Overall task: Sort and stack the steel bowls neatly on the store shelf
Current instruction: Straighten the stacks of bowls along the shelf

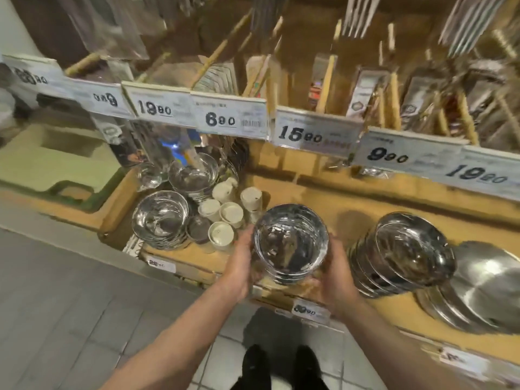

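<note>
Left hand [239,260] and right hand [333,280] clasp a nested stack of steel bowls [291,244] at the wooden shelf's [323,204] front edge; placing seems underway; next, settle it squarely beside the leaning bowl stack [402,251].

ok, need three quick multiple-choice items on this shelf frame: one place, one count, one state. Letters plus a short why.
1. Where is the leaning stack of steel bowls relative to the held stack of bowls?
A. to its right
B. to its left
C. on the upper shelf

2. How many hands grip the held stack?
A. none
B. one
C. two

3. How do the bowls in the held stack sit?
A. upside down
B. nested, openings up
C. spread out singly

Key: 1 A, it leans beside the flat steel plates on the right. 2 C, left hand and right hand clasp opposite sides. 3 B, the shiny inside shows above layered rims.
</note>
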Demonstrator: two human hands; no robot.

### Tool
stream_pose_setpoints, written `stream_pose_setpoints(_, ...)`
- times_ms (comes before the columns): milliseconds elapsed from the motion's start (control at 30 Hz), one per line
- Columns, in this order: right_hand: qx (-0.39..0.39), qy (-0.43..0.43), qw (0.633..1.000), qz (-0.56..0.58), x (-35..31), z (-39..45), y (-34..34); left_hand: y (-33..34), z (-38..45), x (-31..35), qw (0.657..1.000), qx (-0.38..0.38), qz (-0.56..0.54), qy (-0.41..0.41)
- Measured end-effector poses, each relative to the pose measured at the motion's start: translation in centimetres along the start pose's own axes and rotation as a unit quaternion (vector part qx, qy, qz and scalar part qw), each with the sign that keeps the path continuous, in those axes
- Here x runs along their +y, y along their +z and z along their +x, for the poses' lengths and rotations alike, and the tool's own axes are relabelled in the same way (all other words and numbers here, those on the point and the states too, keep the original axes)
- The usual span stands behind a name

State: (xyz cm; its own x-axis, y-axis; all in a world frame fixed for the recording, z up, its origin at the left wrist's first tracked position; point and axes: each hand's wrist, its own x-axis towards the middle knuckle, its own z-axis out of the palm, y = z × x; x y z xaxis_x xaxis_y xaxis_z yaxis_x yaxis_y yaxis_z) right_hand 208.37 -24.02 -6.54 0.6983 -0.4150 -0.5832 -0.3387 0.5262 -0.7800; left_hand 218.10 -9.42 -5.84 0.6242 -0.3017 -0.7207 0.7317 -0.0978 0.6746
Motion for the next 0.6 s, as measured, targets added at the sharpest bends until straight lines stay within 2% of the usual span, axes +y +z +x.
stream_pose_setpoints(200, 0.017, -0.002, 1.0, 0.018, 0.6, 0.3, 0.2, -0.4, 0.8, 0.8, 0.999, -0.037, 0.024, -0.001)
stream_pose_setpoints(400, 0.02, 0.008, 0.999, 0.048, 0.9, -0.1, -0.1, -0.8, 0.4, 0.5, 0.999, -0.041, 0.012, 0.015)
stream_pose_setpoints(600, 0.043, 0.052, 0.996, 0.064, 2.1, -2.4, -1.1, -1.0, -1.2, -0.8, 1.0, 0.009, 0.005, 0.014)
